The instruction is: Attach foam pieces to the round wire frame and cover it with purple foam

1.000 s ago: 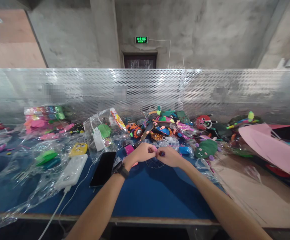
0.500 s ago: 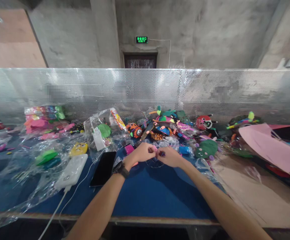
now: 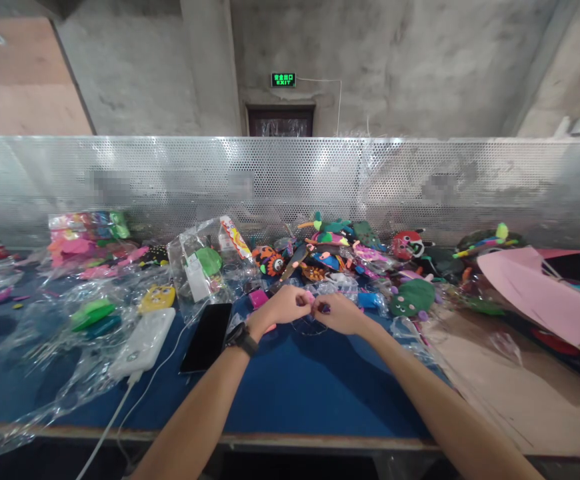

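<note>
My left hand (image 3: 286, 305) is closed in a pinch, its fingertips on a small pink piece of modelling clay (image 3: 309, 296). Facing it, my right hand (image 3: 339, 313) pinches too, its fingertips meeting the same piece; the fingers hide most of it. Just below the hands, a clear round plastic item (image 3: 310, 328) shows its rim above the blue table surface (image 3: 320, 393). Beside my left hand lies a magenta block (image 3: 258, 298). A blue packet (image 3: 369, 301) sits to the right of my right hand.
A black phone (image 3: 206, 338) and a white power bank (image 3: 146, 341) with cables lie at left. Colourful clay figures (image 3: 325, 257) and plastic bags crowd the back, before a perforated metal screen (image 3: 290, 180). Pink sheets (image 3: 535, 287) and a brown board (image 3: 515, 393) are at right.
</note>
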### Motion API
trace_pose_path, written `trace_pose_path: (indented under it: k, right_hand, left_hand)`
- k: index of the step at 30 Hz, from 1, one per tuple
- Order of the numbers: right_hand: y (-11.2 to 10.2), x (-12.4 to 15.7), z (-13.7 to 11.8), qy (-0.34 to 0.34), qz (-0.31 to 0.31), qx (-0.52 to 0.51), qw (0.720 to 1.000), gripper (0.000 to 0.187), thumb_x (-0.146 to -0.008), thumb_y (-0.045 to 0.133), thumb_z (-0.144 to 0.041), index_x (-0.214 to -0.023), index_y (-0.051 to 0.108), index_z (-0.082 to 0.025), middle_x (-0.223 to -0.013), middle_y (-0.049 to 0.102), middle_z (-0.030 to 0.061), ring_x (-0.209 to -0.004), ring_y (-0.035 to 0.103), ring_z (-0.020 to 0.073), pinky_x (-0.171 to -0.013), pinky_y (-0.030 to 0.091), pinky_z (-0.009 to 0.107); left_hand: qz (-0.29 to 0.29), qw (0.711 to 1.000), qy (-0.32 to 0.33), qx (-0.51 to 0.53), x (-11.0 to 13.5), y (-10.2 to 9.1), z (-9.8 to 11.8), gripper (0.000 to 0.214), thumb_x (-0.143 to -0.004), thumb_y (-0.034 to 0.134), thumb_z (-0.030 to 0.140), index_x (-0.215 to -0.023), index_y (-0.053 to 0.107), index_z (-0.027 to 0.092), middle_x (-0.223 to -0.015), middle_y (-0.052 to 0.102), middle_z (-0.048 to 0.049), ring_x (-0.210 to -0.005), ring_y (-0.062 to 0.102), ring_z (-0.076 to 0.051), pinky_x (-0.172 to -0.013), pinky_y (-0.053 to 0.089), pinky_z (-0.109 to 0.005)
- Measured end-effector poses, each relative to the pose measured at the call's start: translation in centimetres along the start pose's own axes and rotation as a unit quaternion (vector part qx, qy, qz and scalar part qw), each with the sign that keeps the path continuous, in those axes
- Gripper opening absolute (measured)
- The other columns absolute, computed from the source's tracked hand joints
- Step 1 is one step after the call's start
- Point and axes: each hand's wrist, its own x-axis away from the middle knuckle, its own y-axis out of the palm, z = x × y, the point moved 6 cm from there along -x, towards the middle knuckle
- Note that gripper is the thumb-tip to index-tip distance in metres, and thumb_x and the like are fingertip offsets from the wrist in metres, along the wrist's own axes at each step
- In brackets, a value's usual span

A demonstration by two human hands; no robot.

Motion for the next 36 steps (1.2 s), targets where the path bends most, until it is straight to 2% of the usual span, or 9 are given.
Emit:
trace_pose_path:
  k: [36]
  right_hand:
    - [0.19,-0.05,0.12,0.011,-0.007,0.011,1.0,0.014,-0.078,0.052,-0.024,-0.078,0.067,-0.023,-0.077,0.069,-0.0004,-0.07,0.061,0.0141,-0.062,0.037,0.023]
  left_hand:
    - [0.006,1.0,0.006,-0.01,0.02,-0.03,0.08,0.017,-0.074,0.051,0.021,-0.062,0.058,0.012,-0.059,0.058,0.0,-0.053,0.046,-0.008,-0.052,0.033,-0.019]
